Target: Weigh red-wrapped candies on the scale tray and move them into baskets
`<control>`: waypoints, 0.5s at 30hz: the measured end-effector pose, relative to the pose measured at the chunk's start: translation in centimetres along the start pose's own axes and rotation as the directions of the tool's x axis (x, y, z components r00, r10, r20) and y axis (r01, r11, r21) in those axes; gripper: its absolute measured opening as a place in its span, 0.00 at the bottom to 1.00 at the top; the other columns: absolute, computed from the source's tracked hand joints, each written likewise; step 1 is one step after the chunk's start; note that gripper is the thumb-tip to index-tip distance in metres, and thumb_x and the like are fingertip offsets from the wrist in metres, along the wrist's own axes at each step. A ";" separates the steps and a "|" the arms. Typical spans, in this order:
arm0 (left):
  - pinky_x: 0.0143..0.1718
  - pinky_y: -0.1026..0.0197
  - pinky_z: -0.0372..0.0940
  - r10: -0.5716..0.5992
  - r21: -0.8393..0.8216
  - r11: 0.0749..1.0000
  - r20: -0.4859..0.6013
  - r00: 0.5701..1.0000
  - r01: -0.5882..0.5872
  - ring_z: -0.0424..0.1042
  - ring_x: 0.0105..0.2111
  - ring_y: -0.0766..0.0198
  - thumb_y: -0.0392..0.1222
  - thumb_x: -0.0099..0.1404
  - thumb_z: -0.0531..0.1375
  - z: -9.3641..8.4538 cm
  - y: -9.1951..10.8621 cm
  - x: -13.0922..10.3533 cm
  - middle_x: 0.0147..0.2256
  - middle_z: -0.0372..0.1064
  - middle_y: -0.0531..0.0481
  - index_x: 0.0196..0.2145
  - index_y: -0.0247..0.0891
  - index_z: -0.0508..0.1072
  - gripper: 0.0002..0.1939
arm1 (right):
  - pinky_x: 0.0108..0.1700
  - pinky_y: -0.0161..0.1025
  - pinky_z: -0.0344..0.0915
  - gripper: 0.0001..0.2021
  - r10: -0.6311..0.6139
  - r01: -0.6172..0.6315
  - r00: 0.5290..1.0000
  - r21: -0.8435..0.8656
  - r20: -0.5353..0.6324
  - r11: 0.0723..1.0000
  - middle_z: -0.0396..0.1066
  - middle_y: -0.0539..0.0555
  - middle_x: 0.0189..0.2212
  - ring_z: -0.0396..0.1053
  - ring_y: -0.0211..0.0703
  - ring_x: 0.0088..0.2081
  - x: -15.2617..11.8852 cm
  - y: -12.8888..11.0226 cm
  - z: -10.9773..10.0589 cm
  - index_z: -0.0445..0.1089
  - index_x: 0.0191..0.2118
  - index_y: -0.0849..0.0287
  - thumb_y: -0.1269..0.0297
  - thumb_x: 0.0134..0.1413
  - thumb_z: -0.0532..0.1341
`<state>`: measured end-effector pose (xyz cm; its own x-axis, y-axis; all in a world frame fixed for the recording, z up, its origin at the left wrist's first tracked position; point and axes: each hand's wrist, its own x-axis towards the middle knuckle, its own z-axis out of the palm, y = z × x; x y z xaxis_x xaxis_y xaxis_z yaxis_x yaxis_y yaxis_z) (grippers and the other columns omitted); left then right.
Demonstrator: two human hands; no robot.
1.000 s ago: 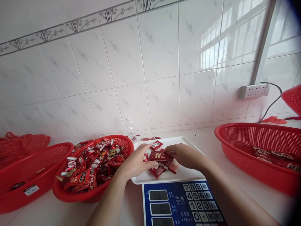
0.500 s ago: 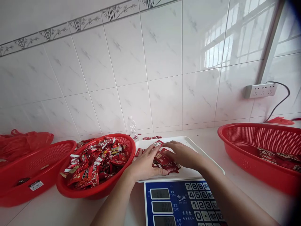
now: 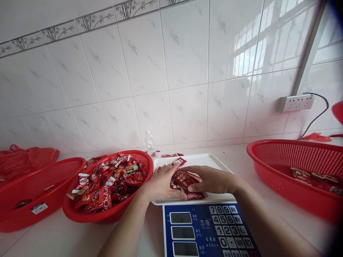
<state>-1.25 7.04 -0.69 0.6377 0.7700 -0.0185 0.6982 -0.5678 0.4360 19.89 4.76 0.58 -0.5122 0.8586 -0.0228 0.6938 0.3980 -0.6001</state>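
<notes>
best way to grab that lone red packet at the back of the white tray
Pinch the lone packet by its short crimped ends, coming from above: it lies flat and tilted on the tray, apart from the pile under the left hand and right hand.

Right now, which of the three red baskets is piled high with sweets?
The middle basket, just beside the left hand. The far-left basket is nearly bare, and the right basket holds only a few packets.
</notes>
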 end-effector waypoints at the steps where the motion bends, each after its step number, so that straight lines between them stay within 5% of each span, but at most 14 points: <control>1: 0.63 0.41 0.40 0.013 0.005 1.000 0.011 1.000 -0.013 0.35 0.66 0.45 0.64 0.50 0.64 0.0 -0.1 0.0 0.68 0.35 0.44 0.67 0.48 0.40 0.55 | 0.51 0.44 0.62 0.32 0.001 -0.001 1.000 0.018 0.026 1.000 0.69 0.52 0.54 0.67 0.51 0.51 -0.1 -0.1 -0.1 0.61 0.60 0.48 0.58 0.47 0.64; 7: 0.62 0.49 0.49 0.073 -0.013 0.997 -0.068 0.995 -0.074 0.43 0.65 0.49 0.60 0.55 0.63 0.4 -0.5 0.0 0.67 0.39 0.47 0.66 0.48 0.46 0.48 | 0.46 0.42 0.64 0.28 0.031 -0.031 0.999 0.005 0.012 1.000 0.70 0.52 0.52 0.68 0.51 0.48 -0.2 -0.6 0.1 0.66 0.56 0.48 0.66 0.44 0.62; 15: 0.59 0.39 0.49 0.023 0.082 0.996 -0.035 0.999 -0.020 0.47 0.63 0.41 0.68 0.52 0.59 0.7 0.6 -0.3 0.66 0.42 0.44 0.65 0.48 0.47 0.49 | 0.38 0.40 0.64 0.17 0.050 -0.058 0.996 -0.115 -0.068 0.992 0.74 0.53 0.41 0.70 0.49 0.39 0.6 -0.5 1.0 0.70 0.47 0.52 0.62 0.50 0.57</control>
<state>-0.79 6.23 -1.08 0.6417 0.7666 0.0228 0.7098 -0.6048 0.3611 18.76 4.80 0.08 -0.4410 0.8975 0.0019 0.7757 0.3823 -0.5021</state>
